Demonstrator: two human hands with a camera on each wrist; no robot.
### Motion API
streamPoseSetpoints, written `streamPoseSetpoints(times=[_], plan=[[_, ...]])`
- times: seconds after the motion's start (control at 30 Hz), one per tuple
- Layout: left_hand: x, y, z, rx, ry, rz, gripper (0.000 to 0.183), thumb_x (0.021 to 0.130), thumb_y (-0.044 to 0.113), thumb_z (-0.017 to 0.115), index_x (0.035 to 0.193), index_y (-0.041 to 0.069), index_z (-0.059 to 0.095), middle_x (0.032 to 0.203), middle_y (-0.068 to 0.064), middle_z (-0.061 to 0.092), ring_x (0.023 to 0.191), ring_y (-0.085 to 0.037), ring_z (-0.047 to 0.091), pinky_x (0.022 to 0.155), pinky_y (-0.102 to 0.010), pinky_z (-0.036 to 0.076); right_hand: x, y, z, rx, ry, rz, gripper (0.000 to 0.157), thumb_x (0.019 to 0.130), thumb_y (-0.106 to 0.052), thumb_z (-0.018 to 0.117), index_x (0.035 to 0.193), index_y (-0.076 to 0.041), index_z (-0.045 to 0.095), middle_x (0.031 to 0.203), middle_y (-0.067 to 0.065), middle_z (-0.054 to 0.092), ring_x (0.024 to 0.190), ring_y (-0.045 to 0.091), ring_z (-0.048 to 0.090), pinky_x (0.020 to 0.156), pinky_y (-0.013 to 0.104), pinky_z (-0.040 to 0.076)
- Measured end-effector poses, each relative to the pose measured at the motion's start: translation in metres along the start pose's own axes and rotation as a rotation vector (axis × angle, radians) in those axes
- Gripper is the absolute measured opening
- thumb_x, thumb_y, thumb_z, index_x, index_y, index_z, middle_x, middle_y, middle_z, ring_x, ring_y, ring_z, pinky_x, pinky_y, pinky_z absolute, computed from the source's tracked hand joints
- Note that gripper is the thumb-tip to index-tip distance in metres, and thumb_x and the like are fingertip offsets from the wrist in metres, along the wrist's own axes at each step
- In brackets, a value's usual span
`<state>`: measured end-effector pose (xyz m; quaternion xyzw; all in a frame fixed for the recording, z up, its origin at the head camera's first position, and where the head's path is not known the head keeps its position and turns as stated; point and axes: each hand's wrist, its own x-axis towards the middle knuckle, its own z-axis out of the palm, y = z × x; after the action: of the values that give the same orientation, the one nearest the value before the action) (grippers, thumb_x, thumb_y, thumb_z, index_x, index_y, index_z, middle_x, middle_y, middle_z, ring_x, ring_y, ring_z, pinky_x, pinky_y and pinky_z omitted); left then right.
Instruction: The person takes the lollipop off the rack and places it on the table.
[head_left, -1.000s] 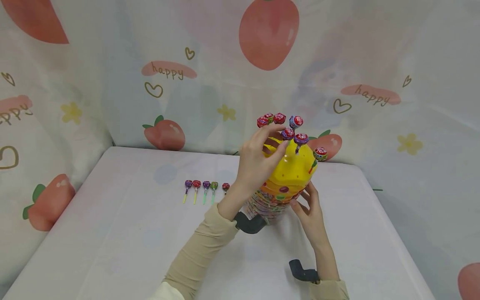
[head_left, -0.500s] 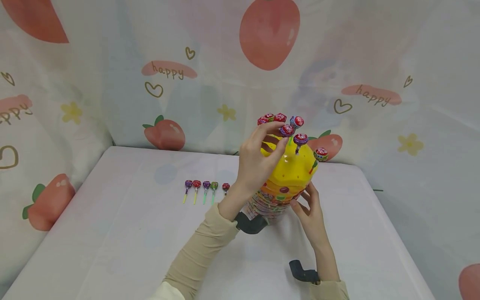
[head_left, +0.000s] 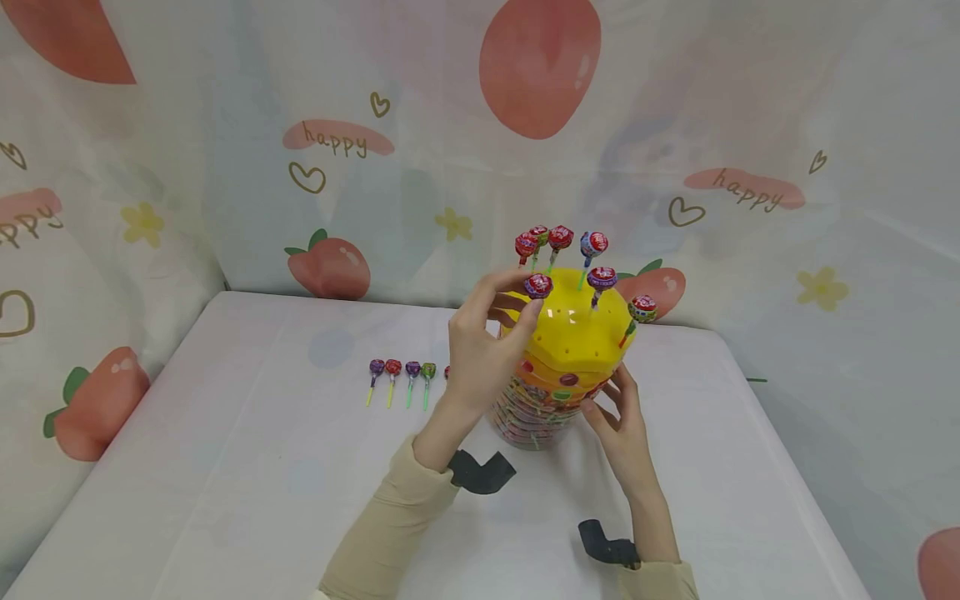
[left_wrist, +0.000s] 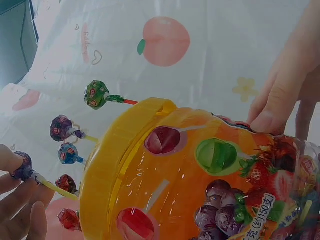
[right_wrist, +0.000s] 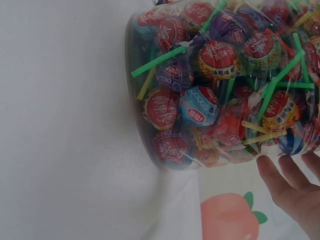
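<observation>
My left hand [head_left: 482, 350] pinches a purple-wrapped lollipop [head_left: 538, 286] by its head, at the left part of a yellow lid [head_left: 577, 337]. In the left wrist view its yellow stick [left_wrist: 59, 191] points at the lid, the tip right at the lid's surface. The lid tops a clear jar [head_left: 525, 421] full of lollipops, which stands on the table. My right hand [head_left: 626, 429] holds the jar's right side between thumb and fingers. Several other lollipops stand upright in the lid, among them a purple one [head_left: 602, 277] and a green one [head_left: 642, 308].
Several loose lollipops [head_left: 393, 368] lie in a row on the white table [head_left: 247, 467], left of the jar; one is partly hidden behind my left hand. A printed cloth backdrop [head_left: 420, 167] hangs behind the table.
My left hand has moved left and down with the purple lollipop, from the lid's back middle to its left part. The right hand and jar have stayed in place.
</observation>
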<state>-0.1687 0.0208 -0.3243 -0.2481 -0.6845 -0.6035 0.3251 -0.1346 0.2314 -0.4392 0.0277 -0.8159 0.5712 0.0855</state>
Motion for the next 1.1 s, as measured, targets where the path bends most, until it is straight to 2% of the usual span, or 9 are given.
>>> streamPoseSetpoints(times=[0.1, 0.3, 0.53, 0.73, 0.87, 1.1], plan=[[-0.006, -0.002, -0.005, -0.017, 0.016, -0.007, 0.032, 0.089, 0.009, 0.067, 0.119, 0.004, 0.060, 0.108, -0.013, 0.067, 0.084, -0.021, 0.065, 0.068, -0.026, 0.053, 0.000, 0.000, 0.000, -0.002, -0.001, -0.005, 0.072, 0.096, -0.016, 0.056, 0.153, -0.029, 0.014, 0.156, 0.004, 0.023, 0.140, 0.027, 0.030, 0.105, 0.031, 0.036], [-0.018, -0.007, -0.017, -0.002, 0.040, -0.024, 0.032, 0.087, 0.007, 0.068, 0.117, 0.002, 0.060, 0.107, -0.014, 0.067, 0.084, -0.021, 0.065, 0.067, -0.028, 0.053, 0.000, 0.001, 0.001, 0.008, 0.002, -0.014, 0.072, 0.096, -0.015, 0.056, 0.153, -0.028, 0.014, 0.156, 0.003, 0.023, 0.140, 0.026, 0.030, 0.105, 0.034, 0.035], [-0.035, -0.019, -0.027, 0.018, 0.062, -0.113, 0.031, 0.087, 0.010, 0.069, 0.117, 0.007, 0.063, 0.104, -0.011, 0.068, 0.080, -0.020, 0.065, 0.066, -0.021, 0.052, 0.000, 0.001, 0.001, 0.017, 0.002, -0.024, 0.072, 0.096, -0.014, 0.055, 0.153, -0.028, 0.015, 0.156, 0.004, 0.023, 0.139, 0.025, 0.030, 0.104, 0.030, 0.035], [-0.047, -0.032, -0.034, 0.040, 0.083, -0.174, 0.028, 0.088, 0.012, 0.069, 0.115, 0.008, 0.064, 0.101, -0.011, 0.068, 0.076, -0.021, 0.065, 0.064, -0.020, 0.052, 0.000, 0.001, 0.001, 0.021, 0.003, -0.020, 0.072, 0.096, -0.014, 0.056, 0.153, -0.028, 0.014, 0.156, 0.003, 0.023, 0.139, 0.025, 0.029, 0.107, 0.041, 0.034], [-0.052, -0.038, -0.039, 0.054, 0.092, -0.198, 0.028, 0.088, 0.013, 0.070, 0.114, 0.008, 0.065, 0.101, -0.010, 0.068, 0.075, -0.019, 0.064, 0.064, -0.019, 0.051, 0.000, 0.001, 0.000, 0.017, 0.004, -0.014, 0.072, 0.096, -0.015, 0.056, 0.153, -0.028, 0.014, 0.156, 0.003, 0.023, 0.140, 0.025, 0.029, 0.109, 0.046, 0.034], [-0.052, -0.048, -0.052, 0.074, 0.110, -0.231, 0.028, 0.087, 0.012, 0.070, 0.114, 0.007, 0.065, 0.100, -0.012, 0.069, 0.075, -0.023, 0.066, 0.063, -0.021, 0.050, 0.000, 0.001, 0.000, 0.020, 0.003, -0.006, 0.072, 0.096, -0.015, 0.056, 0.153, -0.029, 0.014, 0.156, 0.003, 0.023, 0.139, 0.023, 0.029, 0.108, 0.041, 0.035]])
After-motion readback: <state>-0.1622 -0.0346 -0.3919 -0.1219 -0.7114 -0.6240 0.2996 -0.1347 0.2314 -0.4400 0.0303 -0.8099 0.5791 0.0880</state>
